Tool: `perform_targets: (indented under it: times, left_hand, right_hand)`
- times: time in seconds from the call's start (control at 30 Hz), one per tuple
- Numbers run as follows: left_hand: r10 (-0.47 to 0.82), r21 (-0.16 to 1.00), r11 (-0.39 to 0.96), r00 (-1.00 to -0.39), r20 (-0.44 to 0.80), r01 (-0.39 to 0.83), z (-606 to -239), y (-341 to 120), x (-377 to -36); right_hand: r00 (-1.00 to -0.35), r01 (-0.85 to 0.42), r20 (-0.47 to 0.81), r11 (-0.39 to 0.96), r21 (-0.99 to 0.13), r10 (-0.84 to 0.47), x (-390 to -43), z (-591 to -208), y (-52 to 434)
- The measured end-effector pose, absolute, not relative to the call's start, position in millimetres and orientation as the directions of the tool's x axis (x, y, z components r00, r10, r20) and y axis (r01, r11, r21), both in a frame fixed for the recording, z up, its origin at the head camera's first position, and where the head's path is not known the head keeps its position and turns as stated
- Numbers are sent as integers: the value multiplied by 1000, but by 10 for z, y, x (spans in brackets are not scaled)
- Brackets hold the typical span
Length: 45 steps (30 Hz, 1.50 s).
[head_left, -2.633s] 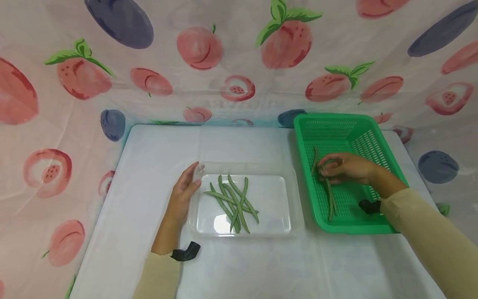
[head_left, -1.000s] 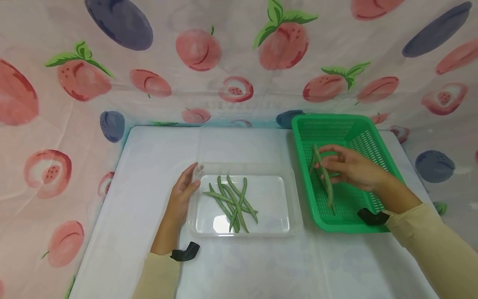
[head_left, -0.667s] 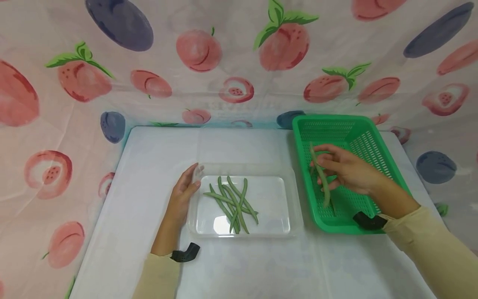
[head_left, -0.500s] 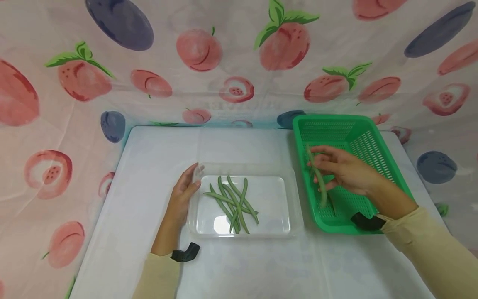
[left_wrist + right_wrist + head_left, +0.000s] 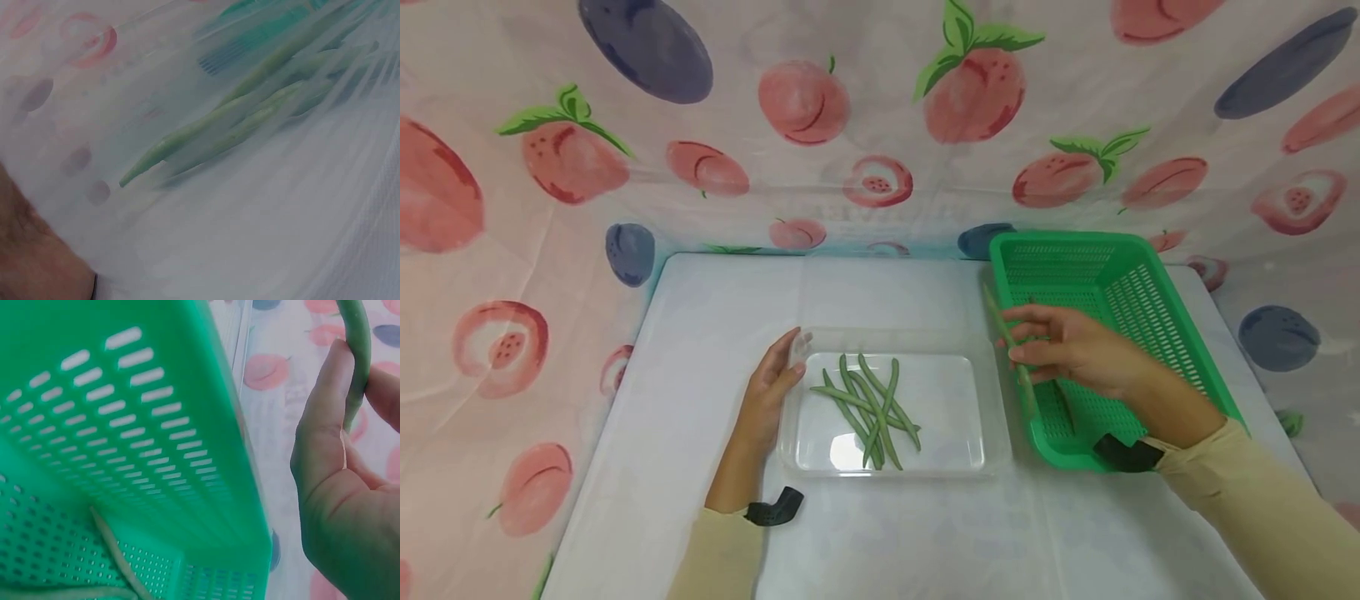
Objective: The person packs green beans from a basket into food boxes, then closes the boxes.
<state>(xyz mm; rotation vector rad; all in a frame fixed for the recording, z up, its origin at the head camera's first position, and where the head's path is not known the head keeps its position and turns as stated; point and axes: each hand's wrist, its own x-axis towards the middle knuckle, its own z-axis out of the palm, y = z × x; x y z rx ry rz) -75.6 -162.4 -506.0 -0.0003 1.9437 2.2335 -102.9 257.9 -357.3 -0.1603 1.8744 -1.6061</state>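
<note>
So our right hand (image 5: 1075, 354) is pinching one bean (image 5: 1011, 350) between thumb and fingers, and it's up in the air right over the left rim of the green basket (image 5: 1157, 308), tilted, top end pointing away from us and toward the tray side. In the right wrist view you can see the bean (image 5: 356, 356) squeezed against the fingers (image 5: 325, 425), with the basket wall (image 5: 125, 425) right beside it. There's at least one more bean (image 5: 1063, 404) lying on the basket floor; the wrist view shows it (image 5: 115, 550) lying on the holes.

Our left hand (image 5: 771, 387) is relaxed, fingers mostly straight, resting against the left edge of the clear tray (image 5: 955, 400). Not gripping it, just touching the rim. The tray sits in the middle of the white table (image 5: 700, 333), just beside the basket, the two nearly touching.

Inside the tray there's a small pile of beans (image 5: 868, 408), crossing over each other, toward the left half. The left wrist view is blurry, but we can make out those beans (image 5: 250, 119) through the tray wall.

All round the table hangs a cloth (image 5: 850, 108) printed with peaches and plums.
</note>
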Motion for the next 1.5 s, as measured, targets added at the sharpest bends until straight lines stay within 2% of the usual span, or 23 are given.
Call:
perform_targets:
  times: [0.3,1.03,1.5]
  left_hand:
    - [125,983,-122,-985,-122,-137,-5085,-1617,-774]
    - [127,985,-110,-985,-118,-133,-5062,-1617,-775]
    - [118,986,-95,-985,-123,-134,-5045,-1620,-761]
  right_hand:
    - [-763,350,-390,177,-920,-515,-1012,-3569,2457]
    - [-726,417,-479,238,-877,-493,-1037,-3592,1929]
    - [-741,392,-452,228,-891,-496,-1108,-3581,1658]
